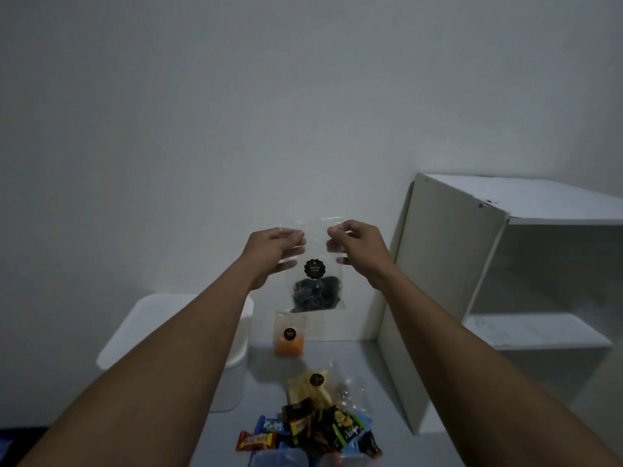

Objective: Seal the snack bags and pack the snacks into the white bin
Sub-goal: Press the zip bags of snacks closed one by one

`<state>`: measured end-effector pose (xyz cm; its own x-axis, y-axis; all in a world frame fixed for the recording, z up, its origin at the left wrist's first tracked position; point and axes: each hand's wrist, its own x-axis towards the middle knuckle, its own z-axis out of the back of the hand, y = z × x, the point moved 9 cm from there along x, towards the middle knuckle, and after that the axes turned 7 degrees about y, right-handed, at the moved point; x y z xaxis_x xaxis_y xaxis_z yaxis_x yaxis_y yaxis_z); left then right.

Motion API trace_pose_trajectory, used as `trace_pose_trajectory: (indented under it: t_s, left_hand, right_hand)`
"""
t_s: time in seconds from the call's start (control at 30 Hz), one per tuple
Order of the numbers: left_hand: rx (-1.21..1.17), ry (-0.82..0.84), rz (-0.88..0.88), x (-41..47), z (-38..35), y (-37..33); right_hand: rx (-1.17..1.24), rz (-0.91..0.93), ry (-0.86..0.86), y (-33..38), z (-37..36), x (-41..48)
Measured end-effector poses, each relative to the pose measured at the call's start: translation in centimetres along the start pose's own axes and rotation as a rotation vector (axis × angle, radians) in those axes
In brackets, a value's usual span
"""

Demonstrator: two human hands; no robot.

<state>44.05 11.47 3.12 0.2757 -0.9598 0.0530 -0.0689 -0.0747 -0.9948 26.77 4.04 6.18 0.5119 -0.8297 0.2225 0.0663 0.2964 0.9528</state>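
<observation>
Clear snack bag point(315, 284) of dark pieces, held up in the air: left hand point(269, 254) and right hand point(362, 251) each pinch a top corner between curled fingers. White bin point(151, 315) on the bench point(371, 382) at left; to its right an orange-filled bag point(289, 338), a yellow-filled bag point(310, 387) and wrapped sweets point(313, 429).

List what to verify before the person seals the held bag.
1. Left hand pinches clear bag top: ok.
2. Right hand pinches other top corner: ok.
3. Dark snack settled at bag bottom: ok.
4. Seal strip shut: cannot tell.
5. White bin open for packing: cannot tell, its top is partly hidden.
6. Orange bag, yellow bag packed: not ok, both outside the bin.
</observation>
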Motion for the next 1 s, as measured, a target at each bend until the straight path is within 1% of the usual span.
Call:
trace_pose_trajectory:
  t_s: [0.1,0.23,0.4,0.6,0.67,0.83,0.9,1.0]
  left_hand:
    - [-0.023,0.033,-0.002,-0.5,-0.4,-1.1]
    - [-0.033,0.019,-0.034,-1.1,-0.8,-2.4]
    - [-0.01,0.011,-0.064,-1.0,-1.0,-3.2]
    - [-0.017,0.055,-0.068,-0.9,-2.1,-3.7]
    - [-0.018,0.042,-0.075,-0.8,-1.9,-3.9]
    - [0.123,-0.026,-0.15,0.0,-1.0,-4.8]
    - [0.162,-0.017,-0.163,0.1,-1.0,-4.8]
    - [0.116,0.035,-0.136,0.1,-1.1,-4.2]
  right_hand:
    - [0.031,0.017,-0.018,0.9,0.4,-0.2]
    - [0.062,0.009,-0.02,1.3,0.7,-0.5]
    - [0.078,0.013,0.032,2.4,0.5,-0.9]
    - [-0.065,0.058,0.024,3.8,1.0,-0.5]
    - [-0.098,0.063,0.039,3.9,1.0,-0.4]
    - [-0.071,0.041,0.077,3.4,0.3,-0.1]
    - [-0.092,0.035,0.093,3.4,-0.1,0.1]
    - [-0.178,0.058,0.072,4.0,-0.1,0.5]
